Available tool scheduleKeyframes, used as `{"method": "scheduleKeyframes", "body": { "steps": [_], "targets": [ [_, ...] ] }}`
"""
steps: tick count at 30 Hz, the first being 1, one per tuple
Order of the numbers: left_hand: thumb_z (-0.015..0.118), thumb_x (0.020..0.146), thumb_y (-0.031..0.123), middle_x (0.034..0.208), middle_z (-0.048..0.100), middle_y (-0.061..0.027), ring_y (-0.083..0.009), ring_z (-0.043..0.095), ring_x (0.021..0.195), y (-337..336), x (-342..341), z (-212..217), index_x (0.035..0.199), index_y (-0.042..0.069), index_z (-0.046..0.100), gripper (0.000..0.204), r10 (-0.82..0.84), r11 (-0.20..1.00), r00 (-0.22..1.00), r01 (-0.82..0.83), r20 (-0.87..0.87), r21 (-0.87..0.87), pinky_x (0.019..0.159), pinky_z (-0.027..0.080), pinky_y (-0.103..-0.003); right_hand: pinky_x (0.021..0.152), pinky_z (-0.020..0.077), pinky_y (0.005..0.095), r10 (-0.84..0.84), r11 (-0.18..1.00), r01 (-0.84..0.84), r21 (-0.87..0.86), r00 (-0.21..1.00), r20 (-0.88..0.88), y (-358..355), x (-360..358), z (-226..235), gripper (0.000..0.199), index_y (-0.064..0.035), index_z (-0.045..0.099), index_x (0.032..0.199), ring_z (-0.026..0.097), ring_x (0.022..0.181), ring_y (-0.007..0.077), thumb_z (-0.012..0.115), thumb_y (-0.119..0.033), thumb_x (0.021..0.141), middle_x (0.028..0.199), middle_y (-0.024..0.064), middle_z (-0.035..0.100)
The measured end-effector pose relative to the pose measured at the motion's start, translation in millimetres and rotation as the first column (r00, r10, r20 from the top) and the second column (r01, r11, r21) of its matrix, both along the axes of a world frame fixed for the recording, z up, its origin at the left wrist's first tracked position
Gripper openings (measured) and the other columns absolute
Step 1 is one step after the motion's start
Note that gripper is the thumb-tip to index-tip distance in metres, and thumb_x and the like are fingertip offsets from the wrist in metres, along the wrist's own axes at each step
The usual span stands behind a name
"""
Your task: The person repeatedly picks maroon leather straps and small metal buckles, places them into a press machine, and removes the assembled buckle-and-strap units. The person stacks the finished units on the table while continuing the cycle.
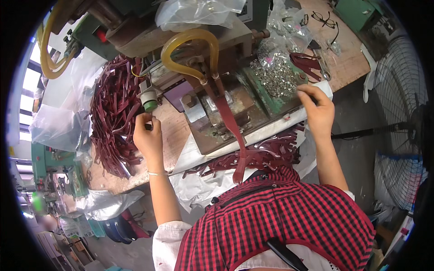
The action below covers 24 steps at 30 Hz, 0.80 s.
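My left hand point(149, 137) is just below a green push button point(150, 106) on a grey housing, fingers curled in with their tips close together; whether anything is in them I cannot make out. My right hand point(318, 110) is at the right edge of a heap of small silvery metal pieces point(273, 74), thumb and fingers bent into a pinch, and what they hold is too small to name. Between the hands, a dark red strap point(231, 124) runs from under the press head across the metal bed point(217, 143) and hangs over its front edge.
A big heap of dark red straps point(115, 117) lies on the left of the wooden table point(169, 128); more straps point(266, 151) lie in front of the press. A yellow hose point(169, 49) loops above. Wrench point(323, 67) and glasses point(324, 19) lie at the back right. A fan point(393, 86) stands right.
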<state>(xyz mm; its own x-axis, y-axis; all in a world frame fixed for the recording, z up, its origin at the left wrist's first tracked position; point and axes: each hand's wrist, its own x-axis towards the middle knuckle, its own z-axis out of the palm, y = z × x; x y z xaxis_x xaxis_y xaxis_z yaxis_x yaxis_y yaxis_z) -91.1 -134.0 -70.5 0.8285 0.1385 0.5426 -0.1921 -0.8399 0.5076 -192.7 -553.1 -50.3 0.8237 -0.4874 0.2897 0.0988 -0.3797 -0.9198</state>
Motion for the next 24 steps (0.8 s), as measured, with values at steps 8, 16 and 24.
{"method": "scheduleKeyframes", "body": {
  "steps": [8, 16, 24],
  "targets": [
    [0.067, 0.1, 0.009, 0.09, 0.069, -0.004, -0.0099, 0.067, 0.073, -19, -3, -11, 0.105, -0.002, 0.068, 0.012, -0.214, 0.686, 0.974, 0.206, 0.078, -0.698, 0.063, 0.051, -0.022, 0.085, 0.0536, 0.0308, 0.431, 0.879, -0.459, 0.129, 0.881, 0.194, 112, 68, 54, 0.022, -0.0001, 0.068, 0.108, 0.071, 0.089, 0.0171, 0.071, -0.003, 0.086, 0.093, 0.0092, 0.074],
    [0.062, 0.101, 0.0, 0.1, 0.075, -0.0182, -0.0182, 0.07, 0.073, -66, -64, 72, 0.105, -0.009, 0.067, 0.011, -0.202, 0.763, 0.873, 0.424, 0.444, -0.487, 0.064, 0.058, -0.027, 0.084, 0.0503, 0.0251, 0.488, 0.69, -0.521, 0.502, 0.848, 0.209, 129, 54, 71, 0.036, 0.0036, 0.059, 0.123, 0.064, 0.091, 0.0099, 0.07, 0.0, 0.089, 0.099, 0.0064, 0.07],
    [0.084, 0.083, 0.01, 0.101, 0.077, -0.0157, -0.0211, 0.067, 0.066, -100, -92, 104, 0.107, 0.005, 0.07, 0.028, -0.672, 0.74, 0.669, 0.605, 0.317, 0.293, 0.057, 0.051, -0.029, 0.108, 0.0445, 0.0373, 0.482, 0.871, -0.491, 0.003, 0.856, 0.185, 126, 15, 85, 0.041, 0.0009, 0.059, 0.134, 0.058, 0.129, 0.0275, 0.065, -0.009, 0.094, 0.127, 0.0198, 0.066]
  ]
}}
